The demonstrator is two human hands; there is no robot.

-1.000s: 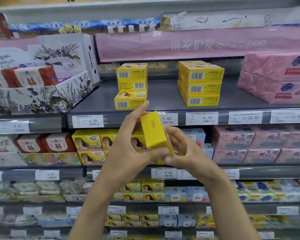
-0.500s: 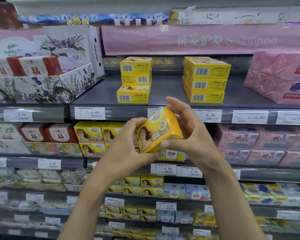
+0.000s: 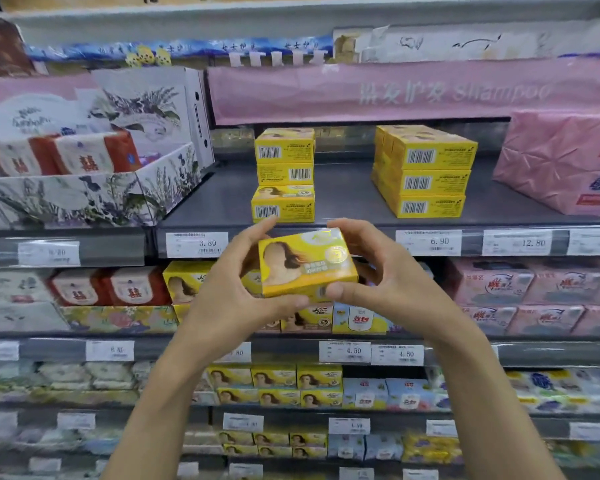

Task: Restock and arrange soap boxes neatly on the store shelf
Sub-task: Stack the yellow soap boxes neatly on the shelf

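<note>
A yellow soap box (image 3: 307, 263) with a printed picture on its front is held in the air before the shelf edge. My left hand (image 3: 238, 289) grips its left and lower side, thumb under the box. My right hand (image 3: 378, 271) grips its right side, fingers over the top. On the grey shelf (image 3: 347, 199) just behind stand two stacks of the same yellow boxes: a left stack (image 3: 284, 174) three high and a right stack (image 3: 425, 171) three high and several deep.
A floral display carton (image 3: 94, 188) with red-and-white soaps fills the shelf's left end. Pink wrapped packs (image 3: 561, 161) stand at the right. A pink banner (image 3: 395, 91) hangs above. Lower shelves hold more yellow, blue and pink soap packs behind price tags (image 3: 197, 244).
The box has been turned from edge-on and tilted to nearly level, its picture side now facing me. Both hands have shifted round it, and it sits slightly higher against the shelf edge.
</note>
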